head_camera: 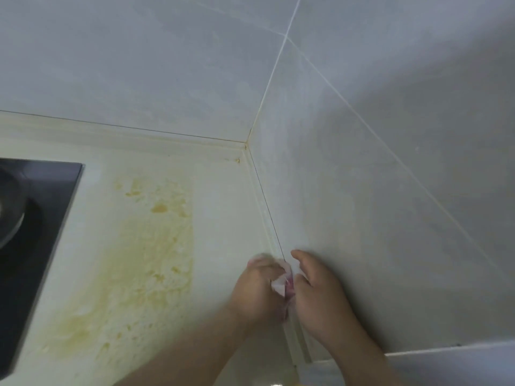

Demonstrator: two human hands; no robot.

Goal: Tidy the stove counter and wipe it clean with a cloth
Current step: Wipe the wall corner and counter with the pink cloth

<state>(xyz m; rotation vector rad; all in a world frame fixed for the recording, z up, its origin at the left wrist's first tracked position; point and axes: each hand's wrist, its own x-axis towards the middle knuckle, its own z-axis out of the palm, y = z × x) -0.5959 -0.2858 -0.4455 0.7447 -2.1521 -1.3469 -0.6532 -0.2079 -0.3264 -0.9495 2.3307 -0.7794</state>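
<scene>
Left hand (257, 291) curled round a small crumpled cloth (279, 287), right hand (320, 296) pinching its other side, thumb stretched forward along the tiled wall (390, 218). Cloth bunched between the two hands, down at the pale edge strip (267, 218) where tabletop (220, 201) meets wall. Left of the hands, broad yellow stains (150, 246) across the cream tabletop. Further left, a corner of black stove glass (41, 196)
</scene>
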